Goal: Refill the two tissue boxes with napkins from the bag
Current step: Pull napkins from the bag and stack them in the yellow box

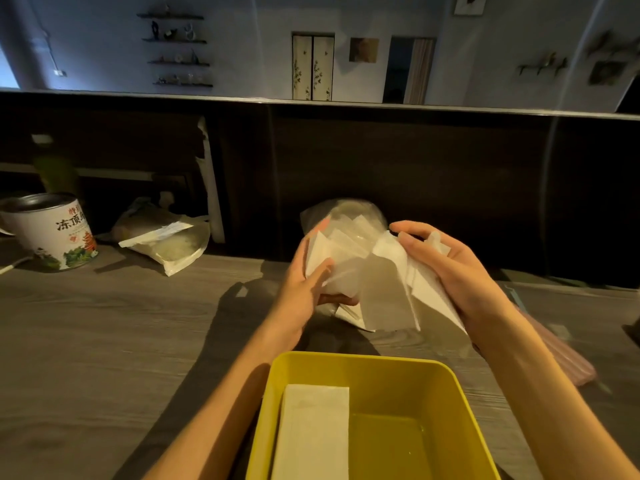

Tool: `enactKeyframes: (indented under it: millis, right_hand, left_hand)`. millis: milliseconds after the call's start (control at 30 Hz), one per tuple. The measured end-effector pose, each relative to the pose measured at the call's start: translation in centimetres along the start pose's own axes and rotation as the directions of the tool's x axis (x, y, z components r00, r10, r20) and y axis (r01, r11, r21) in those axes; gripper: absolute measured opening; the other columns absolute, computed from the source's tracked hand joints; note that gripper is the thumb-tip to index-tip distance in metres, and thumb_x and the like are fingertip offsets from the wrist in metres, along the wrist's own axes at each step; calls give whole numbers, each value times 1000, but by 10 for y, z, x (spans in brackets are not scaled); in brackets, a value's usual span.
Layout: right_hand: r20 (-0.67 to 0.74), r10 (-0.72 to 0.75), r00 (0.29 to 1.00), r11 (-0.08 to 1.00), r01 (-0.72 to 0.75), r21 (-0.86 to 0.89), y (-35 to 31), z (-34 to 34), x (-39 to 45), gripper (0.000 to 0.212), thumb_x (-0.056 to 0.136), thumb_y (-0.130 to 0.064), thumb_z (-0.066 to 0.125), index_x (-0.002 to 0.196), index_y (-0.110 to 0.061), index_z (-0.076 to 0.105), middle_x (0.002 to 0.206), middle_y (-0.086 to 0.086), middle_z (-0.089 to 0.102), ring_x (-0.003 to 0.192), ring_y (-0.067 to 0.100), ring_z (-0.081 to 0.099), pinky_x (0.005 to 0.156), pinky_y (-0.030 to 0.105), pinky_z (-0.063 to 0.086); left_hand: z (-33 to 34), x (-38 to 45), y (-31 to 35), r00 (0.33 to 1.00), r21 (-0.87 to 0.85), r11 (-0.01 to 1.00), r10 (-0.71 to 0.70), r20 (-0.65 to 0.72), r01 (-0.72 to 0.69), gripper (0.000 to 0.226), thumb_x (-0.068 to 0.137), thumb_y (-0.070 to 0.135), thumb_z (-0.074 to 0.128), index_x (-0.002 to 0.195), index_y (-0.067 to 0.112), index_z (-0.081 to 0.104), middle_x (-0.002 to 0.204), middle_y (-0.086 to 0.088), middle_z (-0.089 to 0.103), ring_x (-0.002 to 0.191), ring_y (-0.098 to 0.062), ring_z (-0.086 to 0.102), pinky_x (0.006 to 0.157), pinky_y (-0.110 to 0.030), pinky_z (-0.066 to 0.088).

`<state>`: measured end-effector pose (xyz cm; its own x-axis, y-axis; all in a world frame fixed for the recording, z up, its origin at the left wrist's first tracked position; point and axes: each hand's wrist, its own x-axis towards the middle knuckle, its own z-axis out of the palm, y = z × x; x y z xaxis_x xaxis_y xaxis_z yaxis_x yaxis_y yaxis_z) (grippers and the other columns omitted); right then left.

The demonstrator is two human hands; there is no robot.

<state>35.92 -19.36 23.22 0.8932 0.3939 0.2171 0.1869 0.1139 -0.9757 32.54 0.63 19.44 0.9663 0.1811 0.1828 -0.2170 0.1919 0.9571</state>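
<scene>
Above a grey wood-grain tabletop (pixel 104 341) backed by a dark panel, left hand (pixel 304 285) and right hand (pixel 446 268) grip the napkins (pixel 384 292) from the bag (pixel 346 216) beyond the yellow tissue box (pixel 446 379), curled fingers (pixel 412 227) clutching paper.

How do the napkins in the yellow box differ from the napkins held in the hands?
The napkins in the yellow box lie flat in a neat stack, untouched; the napkins in the hands are fanned out, loose and raised above the table, gripped by the left hand and right hand. Both are white.
</scene>
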Motion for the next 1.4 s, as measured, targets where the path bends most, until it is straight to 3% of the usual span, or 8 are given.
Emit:
enactKeyframes:
  millis: [67, 233, 467, 700, 833, 1000, 1233, 1400]
  right_hand:
    - [-89, 44, 995, 999, -46, -21, 7, 3, 3, 20, 92, -33, 70, 111, -30, 75, 99, 7, 76, 78, 19, 74, 61, 30, 59]
    - [-189, 119, 975, 992, -123, -11, 18, 4, 7, 21, 88, -37, 75, 108, -30, 77, 102, 7, 75, 80, 19, 75, 61, 31, 58]
    - [-159, 117, 980, 988, -131, -79, 16, 5, 6, 19, 85, -38, 78, 103, -31, 77, 107, 8, 73, 85, 22, 75, 64, 35, 61]
    - [-93, 88, 992, 874, -122, -470, 10, -4, 2, 27, 81, -51, 77, 106, -45, 69, 109, -8, 66, 96, 17, 68, 69, 31, 62]
    - [-144, -120, 982, 864, 32, -503, 13, 1, 4, 27, 83, -60, 70, 105, -45, 71, 109, -16, 68, 99, 10, 66, 78, 34, 62]
    - [-84, -101, 991, 815, 34, -578, 15, 1, 4, 15, 87, -55, 70, 97, -44, 73, 103, -18, 66, 98, 10, 63, 80, 35, 60]
    - [46, 322, 946, 936, -310, -164, -2, -1, -2, 38, 80, -47, 76, 113, -27, 75, 108, 10, 75, 91, 26, 75, 72, 39, 63]
    - [134, 574, 808, 768, -588, 256, -2, 0, 3, 40, 82, -42, 77, 106, -10, 75, 70, 4, 65, 53, 10, 55, 45, 17, 47]
  left_hand:
    - [2, -2, 0, 998, 87, 995, 39, 52, -43, 53, 104, 15, 51, 136, 57, 49, 137, 19, 48, 118, -8, 52, 76, -20, 59]
    - [4, -8, 2, 992, 158, 987, -49, 114, 30, 24, 96, 40, 58, 96, 63, 67, 126, 17, 54, 125, -13, 48, 103, -43, 51]
    - [-3, 2, -8, 988, 334, 930, 142, 57, -153, 21, 96, 32, 63, 116, 35, 68, 117, 12, 67, 115, -7, 59, 79, -21, 56]
    - [-7, 2, -6, 996, 220, 975, 53, -69, -36, 22, 97, 27, 63, 105, 47, 60, 119, 11, 63, 111, -9, 58, 73, -21, 52]
    - [-7, 1, -7, 1000, 268, 963, 25, 12, -27, 21, 99, 28, 60, 117, 37, 65, 120, 10, 64, 112, -8, 58, 74, -20, 51]
    - [-5, -1, -5, 998, 308, 951, 23, 55, -39, 16, 99, 29, 59, 108, 41, 64, 115, 13, 64, 110, -7, 58, 76, -22, 51]
    - [-6, -4, -5, 968, 452, 861, 251, 19, -232, 25, 97, 23, 63, 99, 48, 61, 93, 34, 63, 96, 17, 57, 71, -6, 49]
    - [-4, -6, -8, 934, 477, 824, 356, -13, -307, 29, 94, 17, 66, 100, 45, 61, 99, 34, 57, 94, 27, 51, 71, 2, 44]
